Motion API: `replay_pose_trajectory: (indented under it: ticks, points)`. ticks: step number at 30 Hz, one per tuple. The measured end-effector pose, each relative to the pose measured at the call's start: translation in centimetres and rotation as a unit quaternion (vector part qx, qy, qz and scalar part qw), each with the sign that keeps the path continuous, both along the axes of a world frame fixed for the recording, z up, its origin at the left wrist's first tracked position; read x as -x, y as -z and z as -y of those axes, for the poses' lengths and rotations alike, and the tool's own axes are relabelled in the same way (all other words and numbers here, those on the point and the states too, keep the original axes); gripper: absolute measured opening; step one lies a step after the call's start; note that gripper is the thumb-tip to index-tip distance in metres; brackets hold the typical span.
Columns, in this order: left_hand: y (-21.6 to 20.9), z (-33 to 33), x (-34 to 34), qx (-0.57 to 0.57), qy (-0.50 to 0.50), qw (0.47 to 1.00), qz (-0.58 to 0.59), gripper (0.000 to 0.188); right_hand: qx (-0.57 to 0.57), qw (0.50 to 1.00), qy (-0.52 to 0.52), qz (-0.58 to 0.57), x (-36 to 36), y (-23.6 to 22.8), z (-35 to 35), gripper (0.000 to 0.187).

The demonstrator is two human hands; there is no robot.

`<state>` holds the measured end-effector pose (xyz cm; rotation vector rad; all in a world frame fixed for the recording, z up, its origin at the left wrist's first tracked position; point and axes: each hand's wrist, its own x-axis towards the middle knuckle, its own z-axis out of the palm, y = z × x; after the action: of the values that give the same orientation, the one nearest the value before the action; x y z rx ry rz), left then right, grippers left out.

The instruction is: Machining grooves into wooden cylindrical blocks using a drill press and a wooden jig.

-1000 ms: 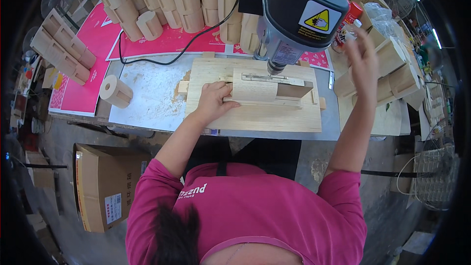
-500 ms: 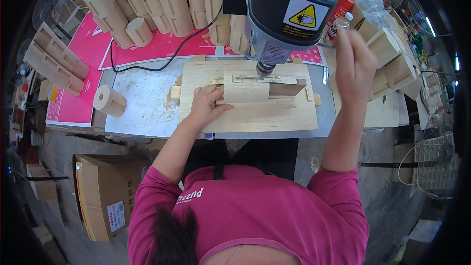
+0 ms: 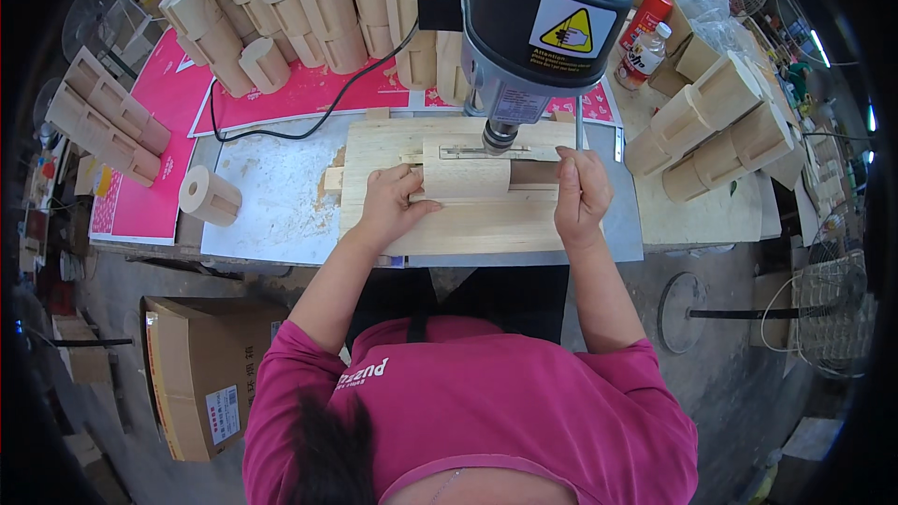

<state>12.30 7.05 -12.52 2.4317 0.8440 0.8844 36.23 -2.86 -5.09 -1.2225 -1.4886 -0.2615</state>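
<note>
A pale wooden cylinder (image 3: 468, 170) lies on its side in a wooden jig on a flat board (image 3: 477, 236). My left hand (image 3: 391, 206) is closed on the cylinder's left end, with the thumb along its near side. Above stands a drill press (image 3: 547, 14), its chuck (image 3: 499, 137) right over the far side of the cylinder; the drill tip cannot be made out. My right hand (image 3: 582, 192), fingers curled, grips the press's metal lever (image 3: 579, 122), which points down toward me near the board's right end.
Stacked wooden cylinders (image 3: 323, 9) fill the table's far left. One single cylinder (image 3: 210, 194) stands left of the board, near a black cable (image 3: 323, 117). More cylinders (image 3: 730, 136), a red can (image 3: 650, 19) and a bottle (image 3: 645, 56) are at right. A cardboard box (image 3: 201, 374) sits below left.
My right hand has swung down and toward me with the lever, from beside the drill head to near the board's right end. My left hand stays on the cylinder.
</note>
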Motion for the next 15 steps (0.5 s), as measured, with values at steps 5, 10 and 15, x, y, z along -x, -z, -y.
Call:
replay_pose_trajectory:
  ticks: [5, 10, 15]
  points:
    - [-0.4, 0.3, -0.2, -0.018, -0.016, 0.999, -0.021, 0.042, -0.04, 0.999, 0.026, 0.008, -0.6, -7.5, 0.8, 0.013]
    - [0.5, 0.8, -2.6, -0.045, -0.029, 0.999, -0.007, 0.042, 0.034, 0.994, 0.097, -0.021, -2.4, -15.5, -6.5, 0.027]
    - [0.1, 1.6, -3.8, -0.007, -0.031, 0.999, -0.023, 0.036, 0.042, 0.996, 0.071, -0.025, -4.8, -15.1, -9.8, 0.038]
